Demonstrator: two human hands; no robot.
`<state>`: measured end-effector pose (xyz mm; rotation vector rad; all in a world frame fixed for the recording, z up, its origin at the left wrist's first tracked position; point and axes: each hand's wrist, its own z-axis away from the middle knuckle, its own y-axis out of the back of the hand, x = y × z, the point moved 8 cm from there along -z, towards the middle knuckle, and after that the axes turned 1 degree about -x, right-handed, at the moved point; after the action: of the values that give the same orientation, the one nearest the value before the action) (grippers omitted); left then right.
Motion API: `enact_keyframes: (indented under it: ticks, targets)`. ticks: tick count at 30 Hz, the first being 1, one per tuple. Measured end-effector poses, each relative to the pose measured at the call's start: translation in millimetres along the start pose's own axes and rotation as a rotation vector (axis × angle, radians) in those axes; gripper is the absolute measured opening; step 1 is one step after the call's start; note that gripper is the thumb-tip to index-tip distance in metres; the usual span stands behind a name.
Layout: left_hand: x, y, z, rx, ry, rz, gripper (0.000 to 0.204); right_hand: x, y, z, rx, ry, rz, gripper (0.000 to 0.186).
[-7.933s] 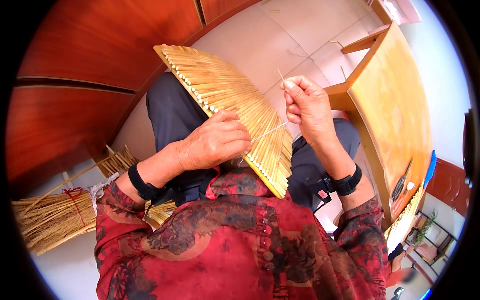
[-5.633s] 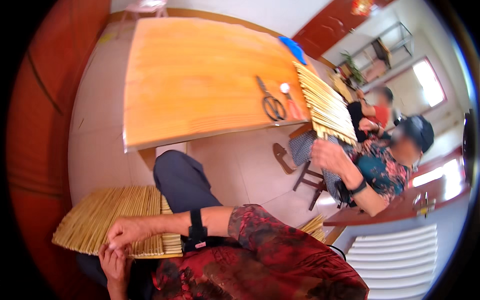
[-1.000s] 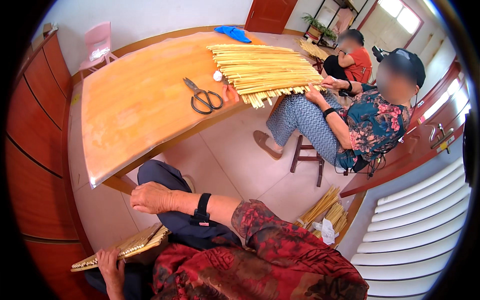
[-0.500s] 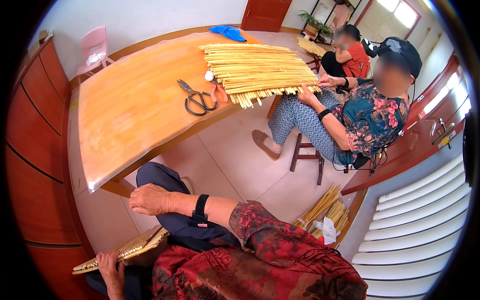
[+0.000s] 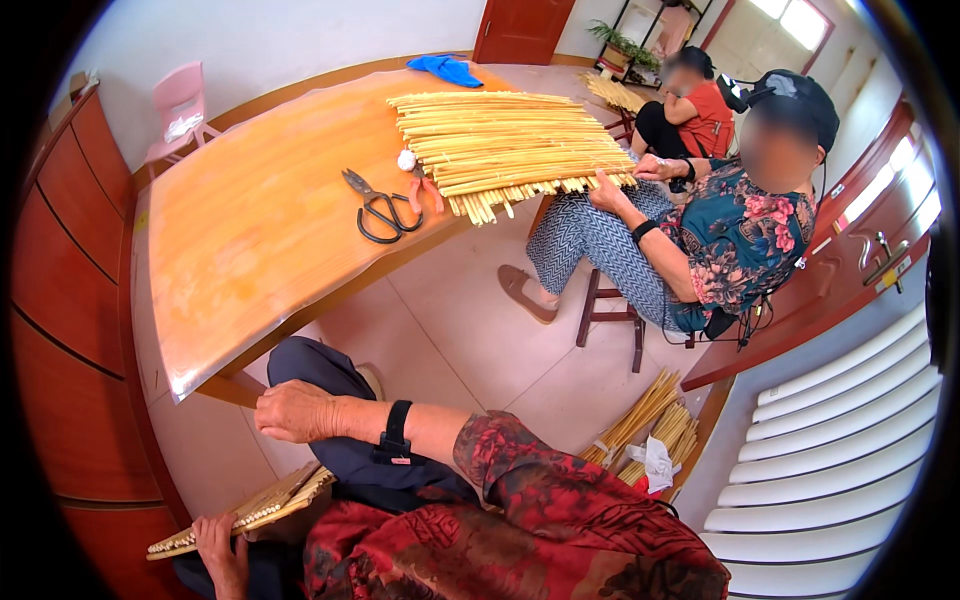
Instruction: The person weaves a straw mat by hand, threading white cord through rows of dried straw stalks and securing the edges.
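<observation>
My left hand [image 5: 222, 553] grips the near edge of a mat of pale yellow stalks [image 5: 262, 505] at the lower left. The stalks lie side by side, their cut ends along the edge. My right hand [image 5: 297, 411] is held beyond the mat, beside my raised knee, its fingers curled in. What it may hold is hidden. A black band [image 5: 397, 430] circles my right wrist. On the table [image 5: 240, 240], a larger mat of stalks [image 5: 515, 145] overhangs the edge, and a co-worker's hands [image 5: 610, 190] hold its right end.
Black-handled scissors [image 5: 378, 208] lie near the table edge, beside red-handled pliers [image 5: 428, 190], a white ball [image 5: 406, 160] and a blue cloth [image 5: 446, 70]. Bundles of stalks [image 5: 640, 425] rest on the floor beside a white radiator [image 5: 820, 450]. Red-brown cabinets [image 5: 85, 330] stand at left.
The whole view has shifted slightly, so the table sits a little lower in it. My right hand stays curled beside the knee; my left keeps its grip on the mat.
</observation>
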<state>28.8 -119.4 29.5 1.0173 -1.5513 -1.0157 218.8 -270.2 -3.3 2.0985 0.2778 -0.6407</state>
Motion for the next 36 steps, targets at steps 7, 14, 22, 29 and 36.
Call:
enact_keyframes:
  ticks: [7, 14, 22, 29, 36]
  targets:
    - [16, 12, -7, 0.076, -0.128, -0.115, 0.025, 1, 0, 1, 0.023, 0.019, 0.004, 0.014]
    - [10, 4, -7, 0.043, -0.126, -0.098, 0.026, 3, 2, 5, 0.018, 0.008, 0.006, 0.014]
    - [4, 1, -2, 0.002, -0.032, -0.050, 0.033, 0, -1, 0, 0.024, 0.026, -0.013, 0.013]
    - [5, -2, -5, 0.014, -0.090, -0.127, 0.028, 2, -1, 5, 0.018, 0.009, 0.001, 0.013]
    - [13, 11, -4, 0.030, -0.090, -0.124, 0.029, -3, -4, -1, 0.015, 0.042, 0.004, 0.013]
